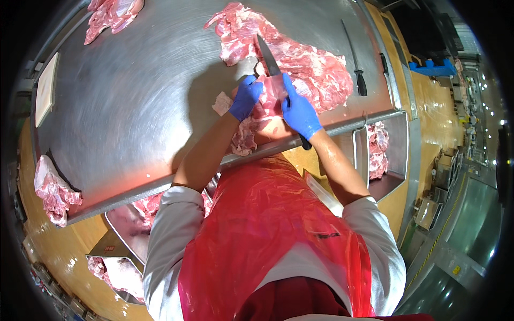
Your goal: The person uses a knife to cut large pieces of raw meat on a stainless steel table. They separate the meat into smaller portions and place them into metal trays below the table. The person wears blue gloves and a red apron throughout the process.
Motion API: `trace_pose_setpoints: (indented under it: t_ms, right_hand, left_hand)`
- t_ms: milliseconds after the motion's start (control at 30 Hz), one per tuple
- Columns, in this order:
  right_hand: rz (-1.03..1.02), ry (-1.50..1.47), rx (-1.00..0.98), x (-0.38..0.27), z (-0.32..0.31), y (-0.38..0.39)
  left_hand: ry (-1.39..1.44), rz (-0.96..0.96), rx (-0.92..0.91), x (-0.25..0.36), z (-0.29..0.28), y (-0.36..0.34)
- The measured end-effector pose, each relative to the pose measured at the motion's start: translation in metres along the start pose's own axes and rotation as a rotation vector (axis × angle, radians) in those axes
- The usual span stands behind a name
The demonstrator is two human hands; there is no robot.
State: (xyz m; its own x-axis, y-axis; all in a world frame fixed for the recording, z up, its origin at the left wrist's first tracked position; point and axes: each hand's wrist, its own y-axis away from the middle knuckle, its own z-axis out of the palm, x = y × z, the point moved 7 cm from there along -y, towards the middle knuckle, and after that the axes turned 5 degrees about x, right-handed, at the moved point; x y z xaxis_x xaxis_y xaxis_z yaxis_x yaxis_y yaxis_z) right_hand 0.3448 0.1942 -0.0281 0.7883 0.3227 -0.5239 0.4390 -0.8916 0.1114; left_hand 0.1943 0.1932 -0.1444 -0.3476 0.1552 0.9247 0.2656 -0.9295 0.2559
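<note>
Meat trimming at the near edge of the brushed steel desk [134,101].

Left hand [245,98], blue-gloved, has its grip closed on the pale pink raw meat cut [270,93], which lies between both hands. Right hand [300,112], also gloved, has its grip wrapped round the black-handled straight-bladed knife [267,56]; blade's long axis points away from the body, over the large heap of raw pink meat [305,64]. Both hands touch the cut.

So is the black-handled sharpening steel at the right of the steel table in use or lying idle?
Idle: the black-handled sharpening steel lies flat on the steel table, apart from both blue-gloved hands.
</note>
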Motion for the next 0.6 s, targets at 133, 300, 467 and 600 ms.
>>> trace_pose_setpoints:
  t_ms: [133, 300, 467, 600]
  right_hand:
    - [-0.137, 0.158, -0.115, 0.016, -0.011, 0.074]
    - [0.06, 0.386, -0.347, 0.081, -0.068, 0.174]
    - [-0.274, 0.206, 0.069, 0.051, -0.104, 0.126]
    - [-0.019, -0.333, 0.247, 0.084, -0.064, 0.032]
  left_hand:
    - [-0.241, 0.362, 0.097, -0.002, -0.024, -0.019]
    - [-0.21, 0.123, 0.01, -0.023, -0.077, -0.004]
    - [-0.335, 0.533, 0.134, 0.016, -0.058, 0.042]
    - [-1.187, 0.691, -0.046, 0.05, 0.029, 0.051]
